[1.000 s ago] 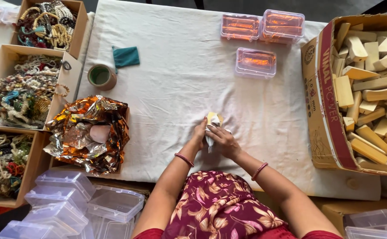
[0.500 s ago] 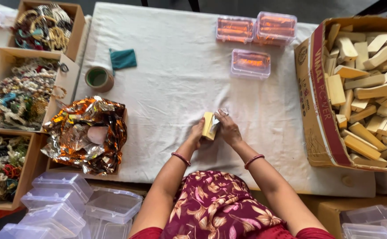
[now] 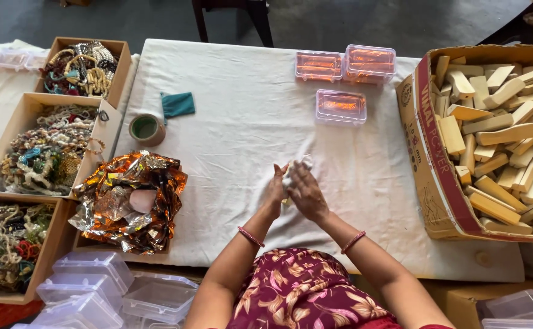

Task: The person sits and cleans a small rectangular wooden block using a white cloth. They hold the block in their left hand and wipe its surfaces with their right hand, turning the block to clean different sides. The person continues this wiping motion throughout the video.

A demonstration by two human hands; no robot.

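Left hand (image 3: 274, 191): raised on edge over the near middle of the white-clothed table (image 3: 230, 122), fingers straight and together, palm pressed against a small pale object. Right hand (image 3: 306, 194): laid over that object from the other side, fingers curled loosely round it.

Small pale object (image 3: 295, 171): sandwiched between both palms, only its whitish top showing above the fingertips; its kind cannot be told. It sits just above the cloth, near the table's front edge.

Three clear lidded plastic boxes with orange contents: two (image 3: 319, 65) (image 3: 370, 62) side by side at the far edge, one (image 3: 340, 106) just nearer, all well apart from the hands.

Large cardboard carton (image 3: 432, 158): at the right edge, filled with pale yellow wooden blocks (image 3: 501, 122).

Crumpled orange-and-silver foil sheets (image 3: 129, 201): near left corner, in a shallow box, with a pinkish round piece lying on them.

Tape roll (image 3: 147, 129) and folded teal cloth (image 3: 177, 104): left side of the table, just beside each other.

Three cardboard trays of beaded jewellery (image 3: 47, 152): in a row beyond the left edge.

Empty clear plastic boxes (image 3: 96, 289): stacked below the near left corner.
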